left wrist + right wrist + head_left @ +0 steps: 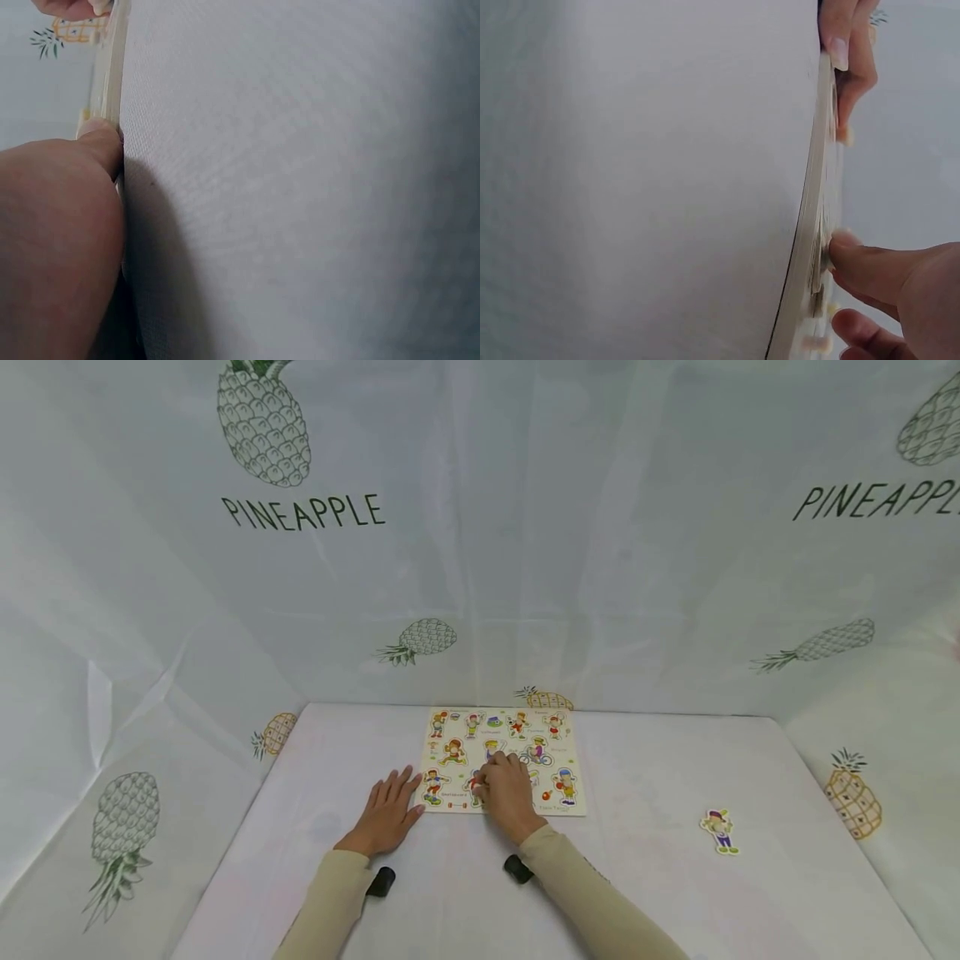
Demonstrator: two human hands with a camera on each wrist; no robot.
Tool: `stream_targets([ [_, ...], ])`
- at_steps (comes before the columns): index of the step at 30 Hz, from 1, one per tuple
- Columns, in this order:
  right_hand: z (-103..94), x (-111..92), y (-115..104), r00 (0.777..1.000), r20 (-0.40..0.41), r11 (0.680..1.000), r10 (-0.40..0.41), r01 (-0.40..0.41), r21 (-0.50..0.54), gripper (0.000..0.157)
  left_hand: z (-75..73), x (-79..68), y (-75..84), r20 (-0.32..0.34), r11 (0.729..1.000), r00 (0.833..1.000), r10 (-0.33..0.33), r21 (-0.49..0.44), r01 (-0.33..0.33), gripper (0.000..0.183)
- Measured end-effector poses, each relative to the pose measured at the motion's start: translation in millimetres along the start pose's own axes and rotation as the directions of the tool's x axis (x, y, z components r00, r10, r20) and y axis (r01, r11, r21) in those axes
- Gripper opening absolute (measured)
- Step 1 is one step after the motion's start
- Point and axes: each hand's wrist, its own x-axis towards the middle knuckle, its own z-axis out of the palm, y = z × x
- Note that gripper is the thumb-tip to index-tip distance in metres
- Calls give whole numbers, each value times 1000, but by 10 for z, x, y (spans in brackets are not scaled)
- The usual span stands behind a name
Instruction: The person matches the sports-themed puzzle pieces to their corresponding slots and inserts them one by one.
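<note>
A cream puzzle board [570, 760] with several cartoon sports figures lies at the far middle of the table. My right hand [510, 792] is over its lower middle, thumb and fingers curled at a figure puzzle piece [474, 785] that they partly cover. In the right wrist view, the thumb [855, 259] presses close to the board's face. My left hand [386, 810] lies palm down on the table with fingers spread, its fingertips at the board's left edge. The left wrist view shows the left thumb [101, 142] against the board's edge.
A loose puzzle piece [722, 832], a figure with a cap, lies on the table to the right. White cloth [525, 568] printed with pineapples hangs behind the table and at both sides. Dark wrist cameras [381, 882] sit under both forearms.
</note>
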Motion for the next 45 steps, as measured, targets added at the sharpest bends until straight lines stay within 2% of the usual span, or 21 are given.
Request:
stream_targets([
  [11,-12,-11,38,1000,0,999,12,-12,-44,13,4,34,23,10,1000,1000,1,15,-1,62],
  [18,-66,-167,165,1000,-28,999,1,-2,-44,16,-15,-9,69,26,1000,1000,-15,5,15,63],
  [23,-288,-321,361,996,-73,999,43,-44,-16,18,-31,-48,71,29,1000,999,-15,-8,16,64],
  [30,-668,-509,727,985,-125,991,118,-126,-53,19,-10,-39,1,16,1000,1000,-7,4,7,64],
  [37,-1022,-767,1174,965,-165,975,205,-216,-57,20,2,-19,-30,7,1000,1000,9,2,-9,63],
  [45,-1381,-1159,1649,939,-252,958,232,-265,-106,23,-10,-15,6,18,1000,1000,5,-8,-4,63],
])
